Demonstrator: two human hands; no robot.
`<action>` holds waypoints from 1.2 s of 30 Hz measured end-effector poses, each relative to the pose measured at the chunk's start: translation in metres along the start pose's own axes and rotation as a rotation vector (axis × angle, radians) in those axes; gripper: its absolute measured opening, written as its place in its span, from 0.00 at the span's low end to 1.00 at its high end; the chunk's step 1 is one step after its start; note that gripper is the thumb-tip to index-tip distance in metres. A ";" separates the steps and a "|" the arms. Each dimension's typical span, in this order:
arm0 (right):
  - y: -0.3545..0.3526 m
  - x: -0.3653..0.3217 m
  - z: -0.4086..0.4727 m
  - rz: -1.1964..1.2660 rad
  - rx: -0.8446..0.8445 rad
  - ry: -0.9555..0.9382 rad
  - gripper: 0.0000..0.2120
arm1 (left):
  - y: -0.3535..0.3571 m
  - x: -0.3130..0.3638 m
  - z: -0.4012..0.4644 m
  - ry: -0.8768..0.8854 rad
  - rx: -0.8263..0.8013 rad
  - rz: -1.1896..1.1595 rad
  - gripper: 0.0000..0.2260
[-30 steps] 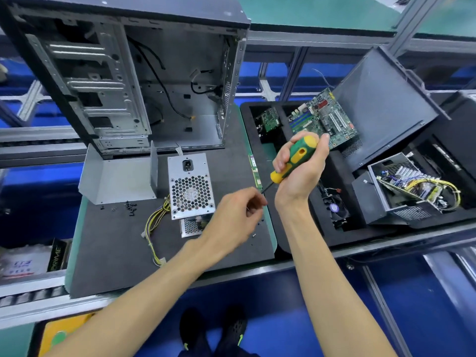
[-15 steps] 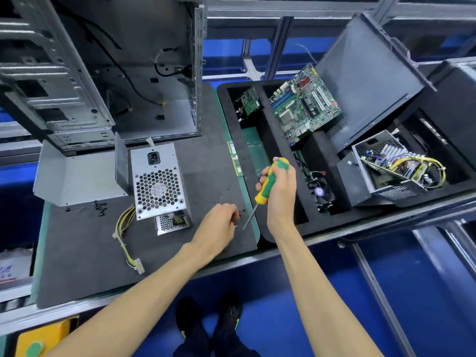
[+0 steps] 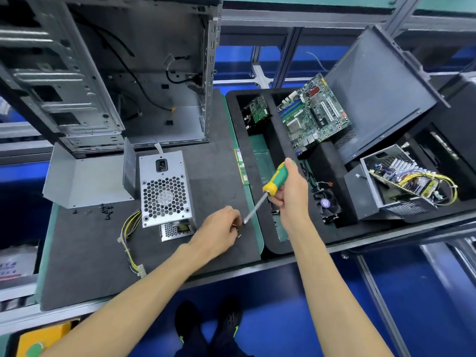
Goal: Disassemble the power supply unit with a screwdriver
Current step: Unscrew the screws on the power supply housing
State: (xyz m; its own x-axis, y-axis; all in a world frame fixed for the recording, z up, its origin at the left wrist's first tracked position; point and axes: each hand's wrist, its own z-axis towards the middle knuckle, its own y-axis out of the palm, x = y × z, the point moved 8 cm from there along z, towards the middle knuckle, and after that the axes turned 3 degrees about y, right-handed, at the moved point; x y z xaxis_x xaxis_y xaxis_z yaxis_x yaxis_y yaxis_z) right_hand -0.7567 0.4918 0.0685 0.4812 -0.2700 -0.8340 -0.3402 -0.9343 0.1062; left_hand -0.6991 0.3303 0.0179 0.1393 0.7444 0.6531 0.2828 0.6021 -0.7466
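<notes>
Nearest, the left hand (image 3: pixel 219 231) lies low over the dark mat (image 3: pixel 85 266) of the desk, its fingers curled together around a small screw (image 3: pixel 234 225); another loose screw (image 3: pixel 239 236) lies on the mat just beside it. The right hand (image 3: pixel 289 194) grips the green-and-yellow handle of a screwdriver (image 3: pixel 268 190), whose shaft slants down so that the tip sits at the left fingertips. Left of the hands the power supply unit (image 3: pixel 164 189) stands on the mat: a bare grey metal box showing a honeycomb fan grille, a black mains socket above it, and a bundle of yellow and dark wires (image 3: pixel 127 235) trailing toward the near edge. A pile of small black screws (image 3: pixel 105 210) lies to its left, before a bent metal cover (image 3: pixel 85 177). Behind stands the gutted computer case (image 3: pixel 108 73). To the right, a black foam tray (image 3: pixel 268 119) holds a motherboard (image 3: pixel 313 113).
</notes>
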 end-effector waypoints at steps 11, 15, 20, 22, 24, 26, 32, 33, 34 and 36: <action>-0.013 0.041 0.005 -0.166 -0.206 -0.051 0.13 | -0.013 -0.001 0.019 -0.022 0.112 -0.046 0.07; -0.041 0.064 0.008 -0.731 -0.024 -0.135 0.08 | -0.013 0.001 0.026 -0.038 0.086 -0.027 0.07; -0.048 0.086 0.000 -0.966 0.034 -0.181 0.09 | -0.010 0.008 0.028 -0.029 0.061 -0.016 0.07; -0.045 0.086 -0.002 -1.006 0.049 -0.236 0.10 | -0.008 0.011 0.028 -0.024 0.049 -0.014 0.07; -0.042 0.086 -0.003 -1.043 0.037 -0.285 0.11 | -0.008 0.011 0.028 -0.031 0.043 -0.020 0.07; -0.040 0.085 -0.002 -1.068 0.007 -0.306 0.12 | -0.008 0.011 0.027 -0.039 0.043 -0.024 0.07; -0.035 0.079 0.000 -1.099 -0.001 -0.301 0.17 | -0.019 0.013 0.025 -0.038 0.067 -0.039 0.07; -0.034 0.077 0.001 -1.076 0.001 -0.295 0.18 | -0.022 0.013 0.024 -0.036 0.072 -0.045 0.07; -0.033 0.075 0.002 -1.057 0.000 -0.289 0.18 | -0.025 0.013 0.024 -0.035 0.077 -0.050 0.07; -0.028 0.068 0.005 -1.040 0.003 -0.297 0.16 | -0.032 0.015 0.022 -0.029 0.089 -0.057 0.07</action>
State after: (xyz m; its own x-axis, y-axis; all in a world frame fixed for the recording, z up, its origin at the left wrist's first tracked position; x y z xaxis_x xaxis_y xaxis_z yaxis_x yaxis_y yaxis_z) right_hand -0.7182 0.5005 0.0058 0.3202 0.7224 -0.6129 0.1190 -0.6725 -0.7305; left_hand -0.7274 0.3282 0.0489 0.0976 0.7156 0.6917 0.2036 0.6659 -0.7177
